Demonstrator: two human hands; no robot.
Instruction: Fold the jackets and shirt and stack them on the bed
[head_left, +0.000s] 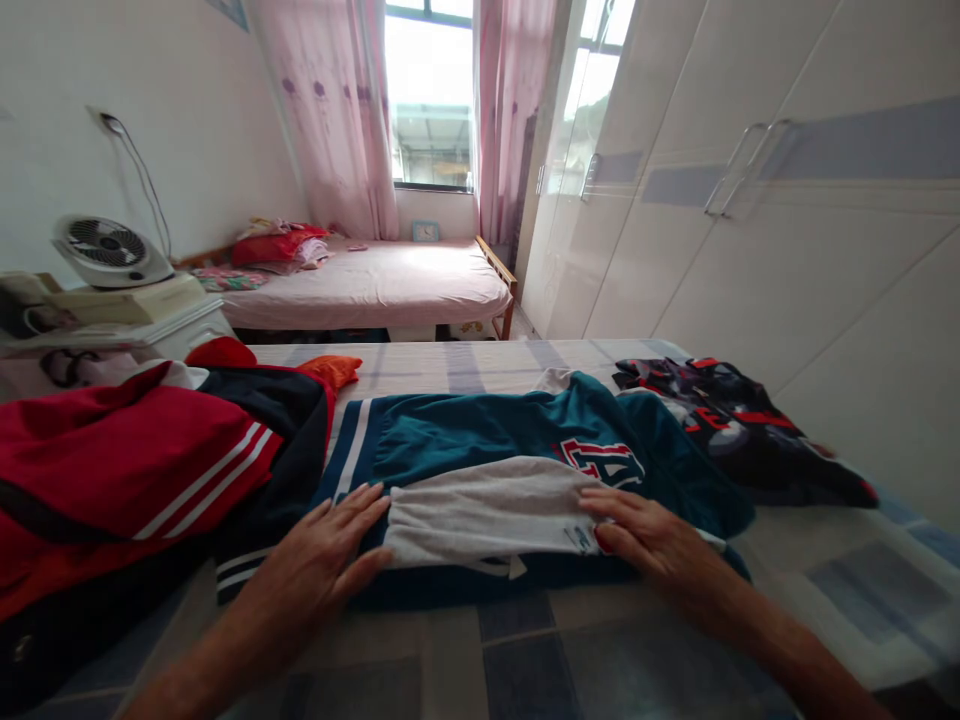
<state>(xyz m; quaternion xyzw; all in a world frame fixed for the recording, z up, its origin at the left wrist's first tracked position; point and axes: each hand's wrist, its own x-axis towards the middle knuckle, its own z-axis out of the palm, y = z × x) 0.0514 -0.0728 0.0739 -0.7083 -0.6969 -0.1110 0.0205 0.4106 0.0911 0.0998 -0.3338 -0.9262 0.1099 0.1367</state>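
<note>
A teal shirt with white stripes and a letter print lies spread across the bed in front of me. Its grey sleeve is laid lengthwise over the body of the shirt. My left hand rests flat at the sleeve's left end, fingers stretched out over the dark striped hem. At the other end, my right hand lies on the sleeve with its fingers extended, just below the letter print. Neither hand grips the cloth.
Red and navy clothes are heaped at the left. A dark printed garment lies at the right, near the white wardrobe. Beyond stands a second bed with pink bedding. A fan sits on a cabinet at the left.
</note>
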